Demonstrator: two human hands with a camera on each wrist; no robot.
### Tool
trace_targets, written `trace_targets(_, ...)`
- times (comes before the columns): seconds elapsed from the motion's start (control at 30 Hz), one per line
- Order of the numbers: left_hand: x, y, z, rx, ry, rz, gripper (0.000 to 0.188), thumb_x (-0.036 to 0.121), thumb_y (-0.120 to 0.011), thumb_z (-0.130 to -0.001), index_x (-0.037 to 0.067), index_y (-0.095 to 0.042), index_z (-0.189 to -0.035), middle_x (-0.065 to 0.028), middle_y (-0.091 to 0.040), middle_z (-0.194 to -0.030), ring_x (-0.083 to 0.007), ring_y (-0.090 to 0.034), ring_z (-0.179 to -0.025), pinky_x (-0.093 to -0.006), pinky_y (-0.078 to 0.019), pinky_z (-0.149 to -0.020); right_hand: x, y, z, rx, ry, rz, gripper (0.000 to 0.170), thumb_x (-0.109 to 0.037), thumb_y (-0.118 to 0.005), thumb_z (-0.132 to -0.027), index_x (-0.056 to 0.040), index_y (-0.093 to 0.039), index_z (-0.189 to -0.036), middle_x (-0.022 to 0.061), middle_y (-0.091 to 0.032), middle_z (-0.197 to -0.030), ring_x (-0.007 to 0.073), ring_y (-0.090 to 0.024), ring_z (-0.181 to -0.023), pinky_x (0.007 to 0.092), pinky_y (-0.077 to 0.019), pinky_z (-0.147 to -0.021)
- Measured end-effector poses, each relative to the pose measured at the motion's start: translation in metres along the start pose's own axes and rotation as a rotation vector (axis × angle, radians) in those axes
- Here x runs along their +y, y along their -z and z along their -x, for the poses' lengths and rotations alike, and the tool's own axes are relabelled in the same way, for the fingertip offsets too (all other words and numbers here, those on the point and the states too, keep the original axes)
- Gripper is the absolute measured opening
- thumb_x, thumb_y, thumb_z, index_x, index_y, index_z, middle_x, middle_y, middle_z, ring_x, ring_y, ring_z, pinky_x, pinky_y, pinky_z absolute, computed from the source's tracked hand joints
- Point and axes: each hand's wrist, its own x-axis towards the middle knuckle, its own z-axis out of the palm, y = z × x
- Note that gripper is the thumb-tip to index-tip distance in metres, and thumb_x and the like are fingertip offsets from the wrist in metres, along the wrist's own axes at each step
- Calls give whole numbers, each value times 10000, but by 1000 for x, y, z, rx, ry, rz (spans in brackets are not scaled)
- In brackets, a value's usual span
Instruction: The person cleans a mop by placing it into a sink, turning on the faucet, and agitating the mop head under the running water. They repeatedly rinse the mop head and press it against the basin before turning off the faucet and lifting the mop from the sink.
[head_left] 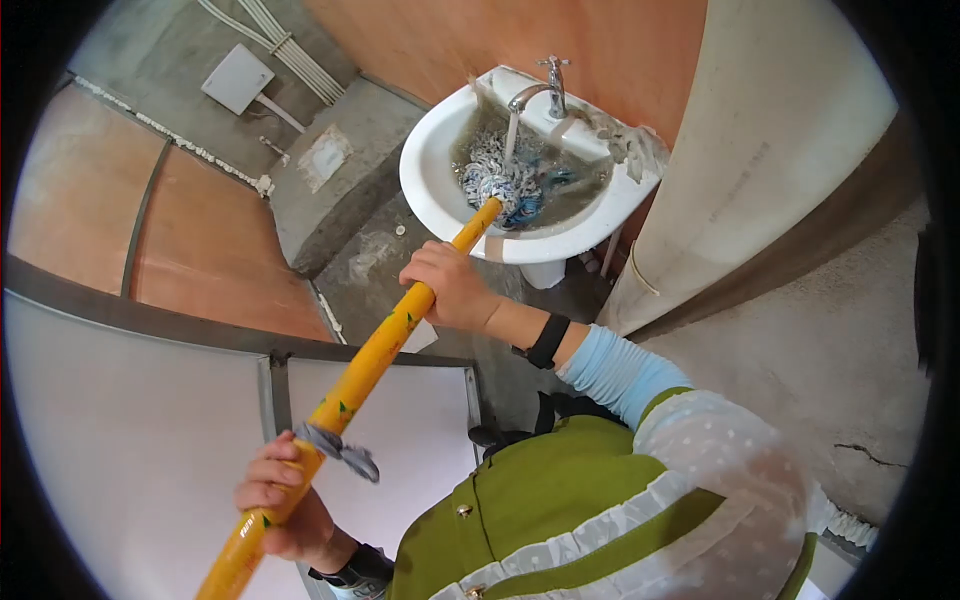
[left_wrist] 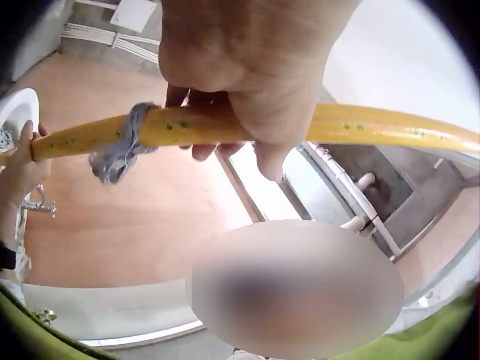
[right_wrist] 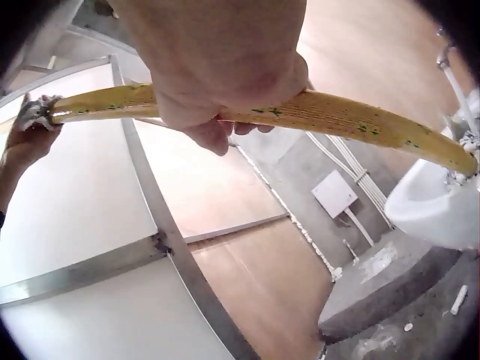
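"Looking at the mop (head_left: 372, 355), where would you say it is?"

"Its stringy head (head_left: 492, 182) sits in murky water (head_left: 590, 195) in the white sink (head_left: 425, 165), and its yellow handle (head_left: 350, 385) slants out over the rim toward the person."

"Held how?"

"With the right hand (head_left: 455, 288) curled round the handle nearer the sink, and the left hand (head_left: 285, 500) gripping it farther back, just beside a grey cloth strip (head_left: 340, 452) tied round it."

"Is the tap (head_left: 537, 97) running?"

"Yes, from the back of the sink it pours a stream (head_left: 513, 135) onto the stringy head."

"And farther out?"

"An orange wall (head_left: 520, 30) behind the sink, and a white box (head_left: 237, 79) off to the left, near some white pipes (head_left: 300, 55)."
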Motion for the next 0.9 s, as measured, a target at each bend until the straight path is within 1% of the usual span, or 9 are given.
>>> trace_targets(0.03,6,-24,-9,223,-62,15,398,474,-561,-739,115,-413,-651,26,-418,-546,-146,-504,-680,-387,-341,-874,1,-1,-4,-37,-8,3,235,-137,-643,-521,-101,-498,-703,54,-498,-697,242,-495,-703,341,-382,-626)
trace_targets(0.1,32,7,-14,-16,-196,217,368,410,-580,-750,122,-399,-610,32,-380,-516,-122,-492,-624,-347,-362,-852,-29,9,-20,-38,52,17,236,-130,-641,-522,-97,-502,-710,51,-506,-709,237,-498,-709,340,-383,-633)
trace_targets(0.2,55,4,-22,-85,-386,320,393,292,-697,-654,160,-345,-539,86,-327,-451,-50,-361,-467,-204,-341,-549,-59,19,-17,-79,123,28,235,-125,-638,-528,-93,-505,-719,47,-519,-725,226,-508,-724,339,-385,-647)
trace_targets(0.27,56,-6,-46,-706,-472,390,263,127,-636,-711,112,-434,-543,13,-429,-457,-114,-440,-417,-248,-456,-574,-56,24,-14,-104,162,43,233,-126,-637,-533,-93,-505,-722,45,-523,-727,219,-515,-734,338,-386,-653)
trace_targets(0.5,-1,8,-20,-437,-330,366,204,80,-667,-657,63,-505,-535,-34,-502,-478,-158,-514,-432,-276,-449,-540,-17,18,4,-397,19,51,278,-142,-656,-549,-121,-533,-798,29,-539,-724,205,-529,-699,315,-389,-634)
trace_targets(0.53,6,27,-32,-739,-389,478,211,134,-698,-660,68,-520,-567,-30,-511,-490,-158,-522,-456,-295,-455,-576,-28,21,-1,-395,37,85,270,-135,-653,-551,-122,-532,-792,25,-541,-715,206,-531,-692,315,-389,-632)
trace_targets(0.7,54,-23,-65,-1094,-557,495,263,100,-643,-689,102,-441,-519,-13,-444,-456,-131,-453,-406,-266,-455,-503,-56,27,-5,-264,70,-26,270,-98,-655,-530,-111,-532,-770,8,-539,-705,207,-530,-675,324,-394,-639)
trace_targets(0.8,22,-6,-83,-1362,-414,401,275,163,-621,-698,101,-449,-493,-10,-548,-525,-110,-520,-474,-239,-455,-564,-24,26,1,-254,57,-119,215,-135,-645,-548,-126,-513,-718,15,-551,-732,200,-541,-713,332,-381,-640)
trace_targets(0.9,-9,-9,-61,-1023,-335,297,225,186,-663,-707,99,-511,-567,-25,-529,-500,-157,-531,-485,-343,-455,-655,6,25,8,-409,-82,-6,212,-136,-638,-554,-130,-511,-724,19,-556,-728,204,-540,-716,335,-380,-641)
